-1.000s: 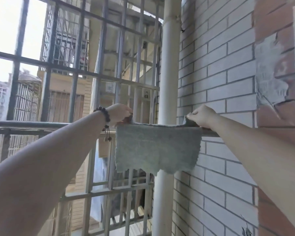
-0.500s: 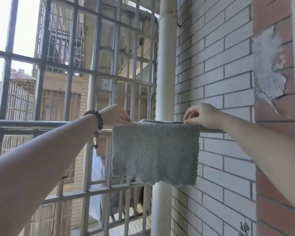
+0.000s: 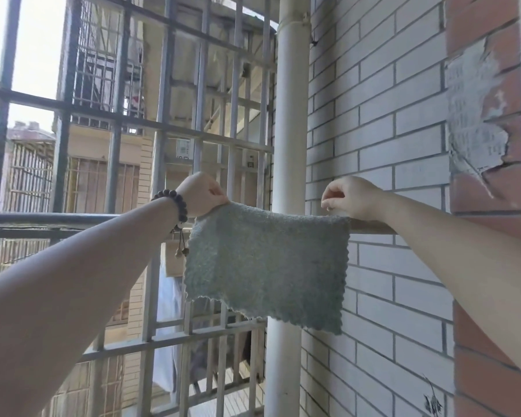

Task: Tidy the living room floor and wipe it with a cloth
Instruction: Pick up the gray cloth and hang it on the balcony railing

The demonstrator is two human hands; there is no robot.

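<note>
place: balcony, metal grille (image 3: 127, 121), white pipe (image 3: 289, 121), brick wall (image 3: 379, 121) | cloth (image 3: 265, 266): hangs over rail (image 3: 42, 219) | left hand (image 3: 200, 194): grip pinches cloth corner | right hand (image 3: 354, 198): grip curled at cloth's top edge

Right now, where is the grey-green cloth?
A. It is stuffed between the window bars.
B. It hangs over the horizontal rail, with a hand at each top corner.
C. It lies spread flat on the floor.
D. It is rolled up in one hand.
B: the cloth drapes down from the rail, with the left hand pinching its top left corner and the right hand at its top right corner.
</note>
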